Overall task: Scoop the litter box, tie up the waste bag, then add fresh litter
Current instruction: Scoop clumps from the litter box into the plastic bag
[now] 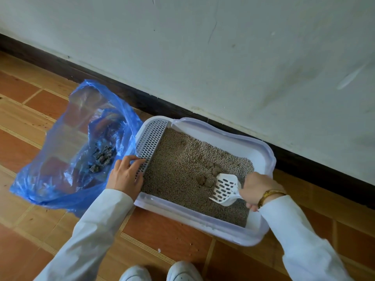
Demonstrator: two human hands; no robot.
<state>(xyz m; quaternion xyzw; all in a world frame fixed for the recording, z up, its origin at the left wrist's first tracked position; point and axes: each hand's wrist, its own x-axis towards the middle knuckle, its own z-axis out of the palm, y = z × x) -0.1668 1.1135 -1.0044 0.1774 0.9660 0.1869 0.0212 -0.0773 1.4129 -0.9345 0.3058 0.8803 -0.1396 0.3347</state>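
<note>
A white litter box (261, 151) filled with grey-brown litter lies on the tiled floor by the wall. Brown clumps (208, 177) sit in the middle of the litter. My right hand (258, 189) grips the handle of a white slotted scoop (225, 188), whose blade rests on the litter beside the clumps. My left hand (125, 175) rests on the grated step (151, 142) at the box's left end, fingers curled over its edge. A blue plastic waste bag (67, 151) lies open to the left, with dark clumps (102, 157) inside.
A dark skirting board (304, 159) and a pale wall run close behind the box. My white shoes (160, 272) stand at the bottom edge. A few litter grains lie scattered on the orange-brown tiles (168, 234) in front.
</note>
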